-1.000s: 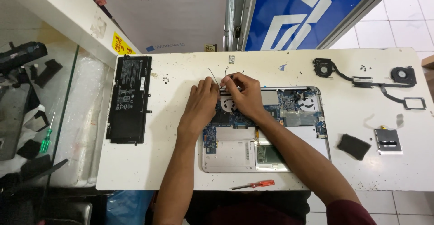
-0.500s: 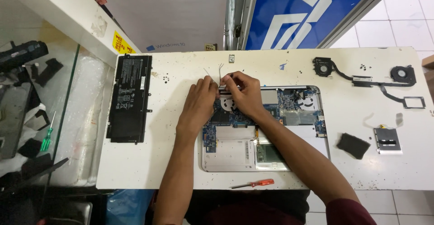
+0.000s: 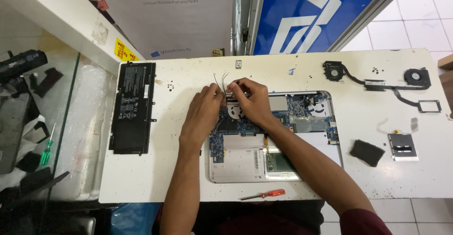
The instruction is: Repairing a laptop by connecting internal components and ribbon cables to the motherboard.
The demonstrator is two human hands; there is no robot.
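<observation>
Both hands had barely shifted since before. The left hand (image 3: 204, 113) and right hand (image 3: 250, 100) pinched, fingers curled, thin wires (image 3: 220, 79) at the opened laptop's (image 3: 278, 140) rear edge on the counter (image 3: 179, 178).

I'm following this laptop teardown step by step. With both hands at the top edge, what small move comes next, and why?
Probably ease the thin wires free of the hinge strip: left hand and right hand both pinch there on the opened laptop.
</observation>
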